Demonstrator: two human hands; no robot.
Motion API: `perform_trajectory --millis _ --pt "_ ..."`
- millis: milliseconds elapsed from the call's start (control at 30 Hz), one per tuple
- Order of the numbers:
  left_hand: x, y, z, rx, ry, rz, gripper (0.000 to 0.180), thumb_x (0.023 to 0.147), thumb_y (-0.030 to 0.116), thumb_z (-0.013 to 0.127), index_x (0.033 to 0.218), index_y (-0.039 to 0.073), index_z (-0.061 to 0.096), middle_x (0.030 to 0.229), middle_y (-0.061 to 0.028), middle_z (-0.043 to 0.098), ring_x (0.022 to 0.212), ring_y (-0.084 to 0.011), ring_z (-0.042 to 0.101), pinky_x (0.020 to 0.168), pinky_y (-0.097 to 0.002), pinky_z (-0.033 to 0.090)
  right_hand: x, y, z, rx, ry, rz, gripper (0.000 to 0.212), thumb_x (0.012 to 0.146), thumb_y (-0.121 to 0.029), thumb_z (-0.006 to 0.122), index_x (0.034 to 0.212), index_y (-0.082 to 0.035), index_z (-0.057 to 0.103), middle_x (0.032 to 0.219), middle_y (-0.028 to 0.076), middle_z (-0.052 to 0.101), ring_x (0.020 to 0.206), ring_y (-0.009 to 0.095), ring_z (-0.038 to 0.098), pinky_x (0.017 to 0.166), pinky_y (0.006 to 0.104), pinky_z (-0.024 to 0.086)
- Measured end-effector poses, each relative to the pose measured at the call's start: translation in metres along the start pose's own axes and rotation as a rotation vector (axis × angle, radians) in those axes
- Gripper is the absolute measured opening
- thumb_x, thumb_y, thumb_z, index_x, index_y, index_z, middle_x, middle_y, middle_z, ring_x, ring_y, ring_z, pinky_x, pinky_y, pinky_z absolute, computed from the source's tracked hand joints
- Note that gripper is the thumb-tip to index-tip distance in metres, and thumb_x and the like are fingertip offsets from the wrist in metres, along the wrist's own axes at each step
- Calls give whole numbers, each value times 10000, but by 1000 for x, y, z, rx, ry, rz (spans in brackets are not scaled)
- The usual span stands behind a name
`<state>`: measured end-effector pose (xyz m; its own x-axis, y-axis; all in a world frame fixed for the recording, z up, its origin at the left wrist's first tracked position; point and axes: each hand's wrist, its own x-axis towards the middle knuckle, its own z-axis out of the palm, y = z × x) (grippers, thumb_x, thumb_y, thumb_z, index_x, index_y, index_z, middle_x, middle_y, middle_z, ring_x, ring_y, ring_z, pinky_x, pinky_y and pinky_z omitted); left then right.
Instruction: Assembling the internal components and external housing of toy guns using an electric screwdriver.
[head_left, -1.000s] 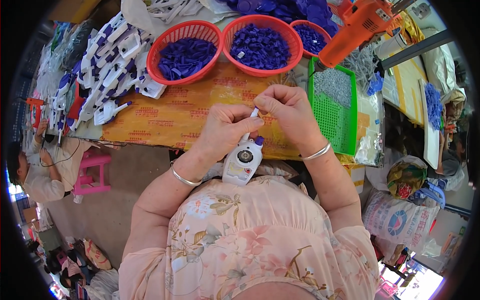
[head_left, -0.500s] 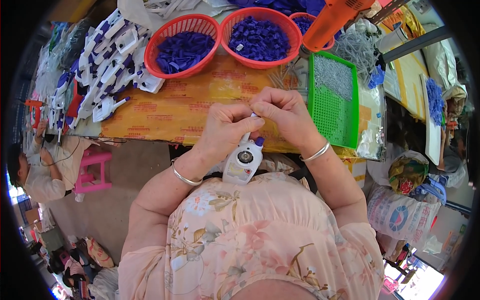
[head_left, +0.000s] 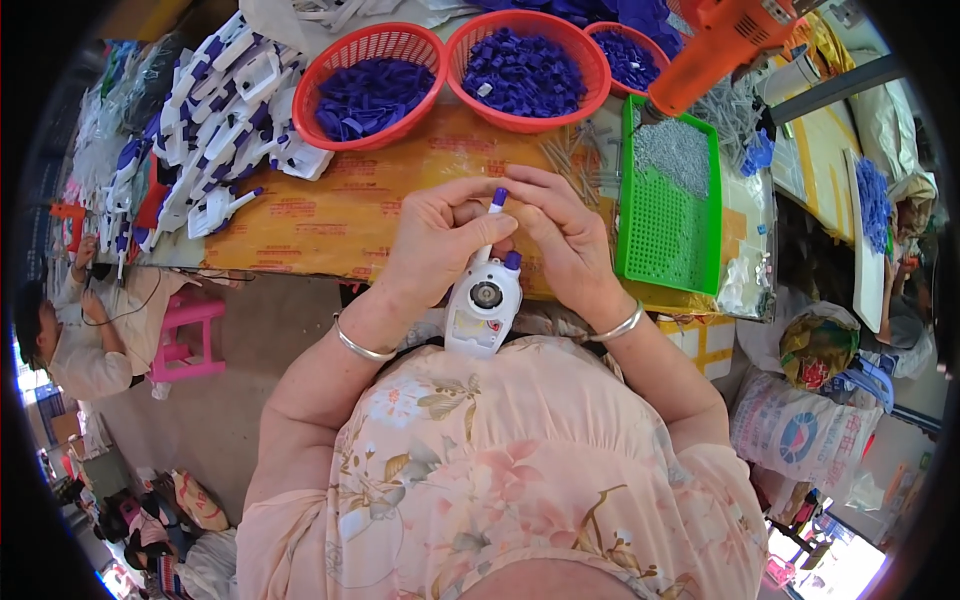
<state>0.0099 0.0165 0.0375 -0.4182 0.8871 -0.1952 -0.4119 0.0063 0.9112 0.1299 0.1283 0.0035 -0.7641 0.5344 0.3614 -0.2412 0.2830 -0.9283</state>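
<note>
A white plastic device hangs between my hands, its narrow stem upward with a purple tip. Near its shoulder is a purple button; a round metal part shows in its face, above an opening with small parts inside. My left hand is closed round the stem, thumb on its front. On the other side, my right hand has its fingers stretched out beside the purple tip and its thumb apart. Whether the right fingertips touch the tip I cannot tell.
Behind stand red baskets of purple parts. At right are a green tray of small silver pieces and an orange power screwdriver above it. White-and-purple devices pile up at left. A person sits near a pink stool.
My right fingers have loosened from the pinch at the stem's top and stretched out, so the purple tip now shows. The orange screwdriver has shifted to the right in view.
</note>
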Motion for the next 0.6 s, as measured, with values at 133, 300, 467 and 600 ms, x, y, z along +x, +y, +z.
perform_trajectory --millis 133,300,467,600 --pt "6 4 -14 47 114 55 211 797 20 648 1005 -2 620 706 -54 640 560 -84 591 481 -196 452 -13 -17 -8 164 -39 341 434 875 -128 589 1272 -6 464 1085 91 563 963 140 551 821 271 459" --pt "17 13 -14 -33 256 103 233 790 97 684 993 1 618 724 -57 644 588 -89 601 479 -203 460 -25 -30 6 397 -309 575 376 820 -73 649 1165 13 528 977 49 620 834 100 592 737 255 498" --pt "13 18 -17 -192 269 122 317 858 166 624 1108 -13 546 974 -118 627 799 -164 635 669 -268 522 -9 -26 3 690 -119 702 313 856 -114 603 1132 24 556 971 75 637 798 140 638 660 273 542" --pt "-20 16 -25 -43 135 -51 252 885 168 583 1060 -12 559 883 -78 635 735 -128 630 642 -249 517 -3 -11 -8 897 -122 708 344 866 -165 611 1134 41 544 984 97 635 837 172 645 708 315 554"
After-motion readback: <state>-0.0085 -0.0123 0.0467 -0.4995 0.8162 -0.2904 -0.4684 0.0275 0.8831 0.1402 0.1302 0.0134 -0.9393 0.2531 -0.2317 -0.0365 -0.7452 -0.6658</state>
